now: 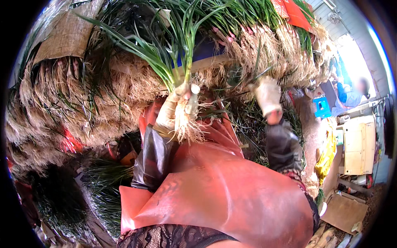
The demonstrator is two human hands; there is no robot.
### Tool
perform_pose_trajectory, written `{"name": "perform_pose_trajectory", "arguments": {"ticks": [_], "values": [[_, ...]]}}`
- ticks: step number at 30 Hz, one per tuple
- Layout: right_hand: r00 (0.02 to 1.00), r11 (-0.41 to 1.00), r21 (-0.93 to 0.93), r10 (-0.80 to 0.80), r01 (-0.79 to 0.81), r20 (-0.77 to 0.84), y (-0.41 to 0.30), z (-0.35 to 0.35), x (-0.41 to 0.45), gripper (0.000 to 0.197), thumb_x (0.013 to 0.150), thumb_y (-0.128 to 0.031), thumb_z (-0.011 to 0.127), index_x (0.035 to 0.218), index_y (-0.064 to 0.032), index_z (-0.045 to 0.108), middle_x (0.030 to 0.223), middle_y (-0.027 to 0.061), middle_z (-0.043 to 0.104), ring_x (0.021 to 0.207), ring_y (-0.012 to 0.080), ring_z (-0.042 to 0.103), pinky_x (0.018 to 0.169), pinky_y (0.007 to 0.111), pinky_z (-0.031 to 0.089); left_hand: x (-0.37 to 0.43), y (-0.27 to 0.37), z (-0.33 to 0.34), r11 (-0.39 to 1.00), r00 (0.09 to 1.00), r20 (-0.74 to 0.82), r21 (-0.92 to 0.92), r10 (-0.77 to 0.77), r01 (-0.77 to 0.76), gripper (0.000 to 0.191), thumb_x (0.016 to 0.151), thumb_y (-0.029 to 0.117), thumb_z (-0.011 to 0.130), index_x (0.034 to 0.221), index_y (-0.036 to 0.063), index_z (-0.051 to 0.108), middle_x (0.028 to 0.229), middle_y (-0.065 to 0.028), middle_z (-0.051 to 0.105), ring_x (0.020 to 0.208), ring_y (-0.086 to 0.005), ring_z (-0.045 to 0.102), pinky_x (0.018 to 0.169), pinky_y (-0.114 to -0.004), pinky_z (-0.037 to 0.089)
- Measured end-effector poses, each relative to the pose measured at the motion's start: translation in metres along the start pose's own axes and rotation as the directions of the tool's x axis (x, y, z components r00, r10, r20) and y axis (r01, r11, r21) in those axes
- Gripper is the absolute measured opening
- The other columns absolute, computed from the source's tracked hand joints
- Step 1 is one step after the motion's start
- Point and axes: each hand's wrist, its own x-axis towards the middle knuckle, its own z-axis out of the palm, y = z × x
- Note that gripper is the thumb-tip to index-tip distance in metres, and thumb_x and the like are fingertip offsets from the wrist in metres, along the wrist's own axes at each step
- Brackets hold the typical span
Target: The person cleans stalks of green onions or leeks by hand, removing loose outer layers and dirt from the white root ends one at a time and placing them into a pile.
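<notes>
My left hand, in a pale glove with a dark plastic sleeve, grips a few green garlic plants around their white bulbs. Their long green leaves stand up and fan out away from me, while the pale stringy roots hang toward my lap. Off to the right, my gloved right hand is apart from those plants and blurred. Thin green leaf strands lie by its fingers; whether it holds any of them I cannot tell. A translucent red plastic apron covers my lap.
Rooted garlic plants are heaped across the bench ahead, roots toward me. Brown sacking covers some at left. More greens lie low on the left. At right are a blue stool, a wooden cabinet and a seated person.
</notes>
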Motion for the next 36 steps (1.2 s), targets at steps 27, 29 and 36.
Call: {"name": "perform_pose_trajectory", "arguments": {"ticks": [27,29,36], "values": [[0.761,-0.348,0.9,-0.648,-0.26,-0.031,-0.214,0.082,-0.008,0.015,0.094,-0.004,0.049,0.096,0.0021,0.062,0.091,0.0075,0.067,0.085,0.0134,0.065,0.071,0.021,0.05,-0.03,0.087,0.037,0.932,0.941,0.34,0.338,0.009,-0.13,0.036,0.083,0.019,0.063,0.108,-0.0044,0.053,0.078,-0.0186,0.059,0.067,-0.0267,0.059,0.06,-0.033,0.052],[0.82,-0.531,0.811,-0.56,-0.244,-0.12,-0.219,0.087,-0.003,0.023,0.094,-0.019,0.053,0.099,0.0019,0.062,0.089,0.0105,0.067,0.086,0.0164,0.064,0.074,0.025,0.05,-0.028,0.097,0.035,0.867,0.942,0.319,0.432,0.109,-0.247,0.037,0.084,0.02,0.062,0.109,-0.0052,0.052,0.076,-0.0177,0.058,0.066,-0.0252,0.058,0.059,-0.032,0.05],[0.898,0.321,0.874,-0.372,0.363,-0.237,-0.273,0.111,0.002,0.031,0.082,-0.035,0.061,0.097,-0.0082,0.066,0.076,0.0149,0.066,0.07,0.035,0.062,0.064,0.042,0.048,-0.013,0.116,0.06,0.698,0.958,0.159,0.658,0.24,-0.284,0.036,0.085,0.022,0.061,0.108,-0.0036,0.054,0.081,-0.0157,0.059,0.071,-0.0237,0.059,0.064,-0.032,0.05]]}}
